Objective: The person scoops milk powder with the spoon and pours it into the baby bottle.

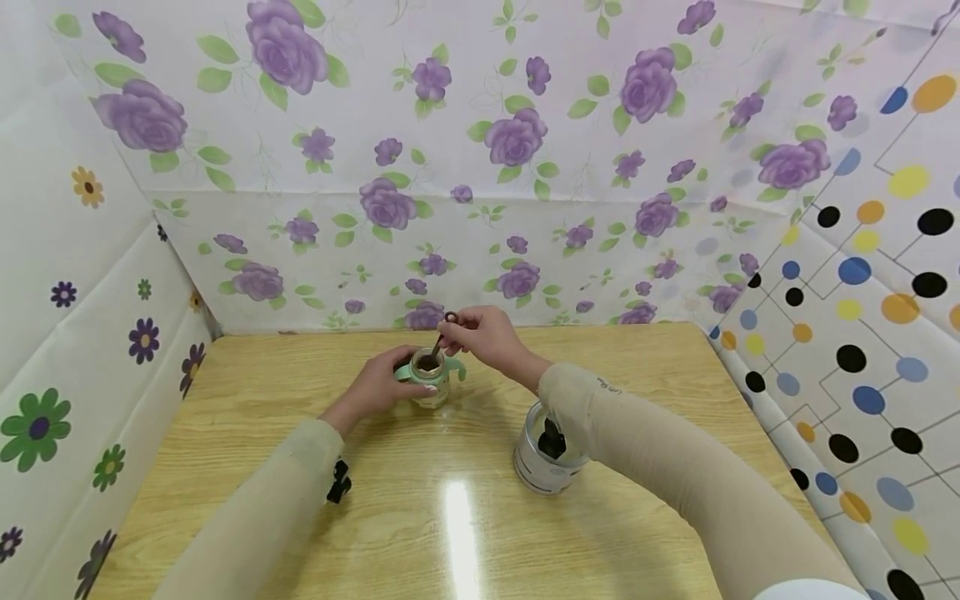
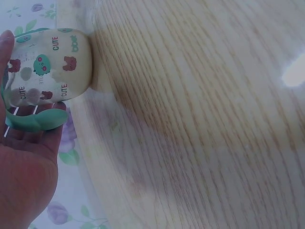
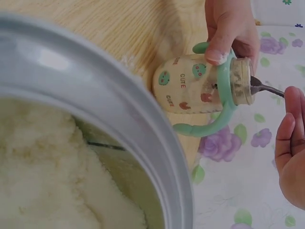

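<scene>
A clear baby bottle [image 1: 432, 388] with green handles and a printed pattern stands on the table, its mouth uncapped. My left hand [image 1: 380, 382] grips it from the left, thumb across the front and fingers behind. The left wrist view shows the bottle [image 2: 50, 67] at its upper left edge, with my palm [image 2: 26, 183] below it. Between the fingertips of my right hand [image 1: 483, 335] is the handle of a small dark spoon [image 1: 437, 346], slanting down into the bottle's mouth. In the right wrist view the spoon's head [image 3: 256, 86] sits at the neck opening.
Right of the bottle stands an open metal can [image 1: 542, 468], partly under my right forearm. Pale powder [image 3: 43, 167] fills part of it. A black wrist device [image 1: 339, 482] shows beside my left sleeve. Floral cloth [image 1: 480, 200] hangs behind the wooden table [image 1: 405, 517].
</scene>
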A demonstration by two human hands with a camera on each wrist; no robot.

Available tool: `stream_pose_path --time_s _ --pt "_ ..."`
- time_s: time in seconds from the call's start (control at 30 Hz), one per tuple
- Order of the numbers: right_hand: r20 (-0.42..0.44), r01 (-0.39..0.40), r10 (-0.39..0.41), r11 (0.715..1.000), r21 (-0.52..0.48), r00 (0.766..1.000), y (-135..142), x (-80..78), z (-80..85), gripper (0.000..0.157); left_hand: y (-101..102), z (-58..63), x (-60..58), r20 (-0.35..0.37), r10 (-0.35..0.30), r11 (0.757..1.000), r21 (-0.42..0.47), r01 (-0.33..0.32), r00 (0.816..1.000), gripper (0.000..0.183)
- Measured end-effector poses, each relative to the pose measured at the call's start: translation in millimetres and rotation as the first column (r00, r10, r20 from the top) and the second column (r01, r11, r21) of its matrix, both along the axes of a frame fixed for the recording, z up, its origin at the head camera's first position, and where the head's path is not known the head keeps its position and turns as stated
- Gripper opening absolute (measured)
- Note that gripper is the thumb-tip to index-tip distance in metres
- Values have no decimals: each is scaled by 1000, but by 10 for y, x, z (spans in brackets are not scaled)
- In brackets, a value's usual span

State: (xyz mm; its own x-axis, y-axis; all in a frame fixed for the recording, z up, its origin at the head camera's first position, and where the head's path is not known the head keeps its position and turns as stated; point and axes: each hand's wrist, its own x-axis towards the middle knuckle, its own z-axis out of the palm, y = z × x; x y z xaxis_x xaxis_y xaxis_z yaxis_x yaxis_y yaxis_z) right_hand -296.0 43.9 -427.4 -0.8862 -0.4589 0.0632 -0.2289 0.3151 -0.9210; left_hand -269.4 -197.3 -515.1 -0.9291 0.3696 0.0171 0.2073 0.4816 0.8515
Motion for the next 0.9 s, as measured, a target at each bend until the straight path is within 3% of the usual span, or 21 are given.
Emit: stream_pose_path --time_s 0.2,0.47,0.9 --pt "-16 43 -44 999 -16 999 20 -14 -14 23 -5 -18 10 -11 3 1000 1 -3 1000 72" --pt "40 108 -106 993 -47 994 41 -4 -29 22 0 -11 2 -3 14 1000 -7 -14 1000 72" --pt "46 115 -111 990 -80 993 48 0 -44 22 10 8 -5 -6 2 1000 -6 -2 1000 72"
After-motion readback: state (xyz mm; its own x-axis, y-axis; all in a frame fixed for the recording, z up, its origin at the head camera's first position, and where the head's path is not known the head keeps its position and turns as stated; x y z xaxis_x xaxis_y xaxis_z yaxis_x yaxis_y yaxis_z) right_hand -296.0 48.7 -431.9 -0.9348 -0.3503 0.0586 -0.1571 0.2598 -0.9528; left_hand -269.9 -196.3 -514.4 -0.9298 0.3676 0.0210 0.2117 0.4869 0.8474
